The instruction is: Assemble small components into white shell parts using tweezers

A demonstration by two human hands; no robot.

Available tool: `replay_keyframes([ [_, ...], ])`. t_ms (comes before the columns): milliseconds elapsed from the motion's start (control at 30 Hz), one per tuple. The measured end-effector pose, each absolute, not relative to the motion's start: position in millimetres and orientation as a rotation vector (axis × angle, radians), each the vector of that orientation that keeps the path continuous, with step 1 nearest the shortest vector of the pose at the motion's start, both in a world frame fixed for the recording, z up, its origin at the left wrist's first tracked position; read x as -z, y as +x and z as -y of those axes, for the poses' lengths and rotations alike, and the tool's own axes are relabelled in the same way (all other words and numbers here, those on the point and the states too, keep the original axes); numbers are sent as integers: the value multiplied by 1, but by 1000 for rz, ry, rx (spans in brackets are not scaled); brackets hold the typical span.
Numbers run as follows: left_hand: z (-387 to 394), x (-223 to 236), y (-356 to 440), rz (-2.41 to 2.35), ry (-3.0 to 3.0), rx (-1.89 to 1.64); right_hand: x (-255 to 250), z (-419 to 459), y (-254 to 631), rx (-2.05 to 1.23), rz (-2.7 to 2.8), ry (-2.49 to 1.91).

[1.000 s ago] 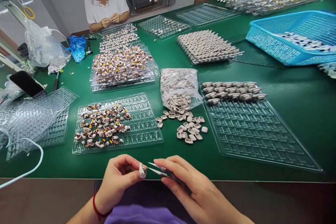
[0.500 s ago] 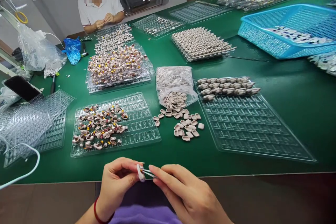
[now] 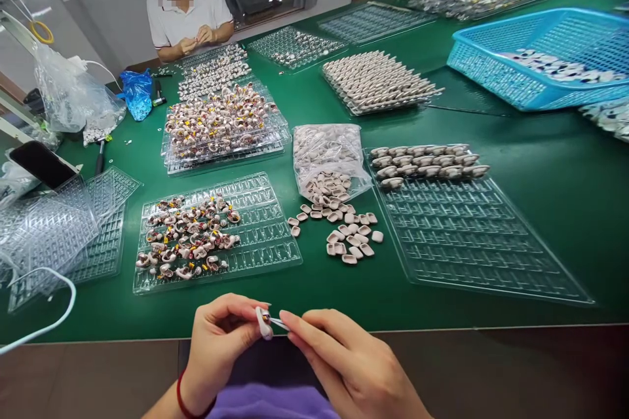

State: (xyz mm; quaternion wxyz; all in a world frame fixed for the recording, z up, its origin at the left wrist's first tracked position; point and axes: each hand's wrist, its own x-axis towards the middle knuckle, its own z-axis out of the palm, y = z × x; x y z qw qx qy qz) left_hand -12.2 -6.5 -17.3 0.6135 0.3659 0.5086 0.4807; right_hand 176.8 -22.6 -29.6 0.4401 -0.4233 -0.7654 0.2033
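Note:
Thumb and forefinger of my left hand (image 3: 223,330) pinch a small whitish earbud shell (image 3: 263,325), its open side with tiny inner parts turned to the right. My right hand (image 3: 346,353) is closed on slim tweezers (image 3: 280,323), whose tips meet the inside of the shell. Beyond my left hand lies a clear tray (image 3: 260,255) partly filled with similar shells (image 3: 191,236) that show yellow and dark red bits. Loose beige caps (image 3: 351,239) are scattered on the green table beyond my right hand, spilling from a clear bag (image 3: 327,147).
To the right, a clear tray (image 3: 481,236) carries several rows of beige pieces (image 3: 427,163). Stacked filled trays (image 3: 221,121), a blue basket (image 3: 535,59), a phone (image 3: 44,163) and spare trays (image 3: 59,229) stand around. A white cable (image 3: 63,278) curves at left. Two co-workers sit across the table.
The tweezers have moved left, and their spread tips have closed together at the shell's opening. The shell has turned its open side more into view. The whole view shifted slightly.

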Motion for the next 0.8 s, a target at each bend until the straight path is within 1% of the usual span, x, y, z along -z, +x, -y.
replay_keyframes([
  [167, 6, 17, -10, -1167, 741, -1092, 31, 24, 176, -453, 1904, -1054],
  [500, 6, 16, -9, -1157, 733, -1100, 29, 21, 176, -552, 1869, -1040],
  [800, 3, 18, -10, -1185, 718, -1097, 32, 18, 178, -358, 1972, -1017],
])
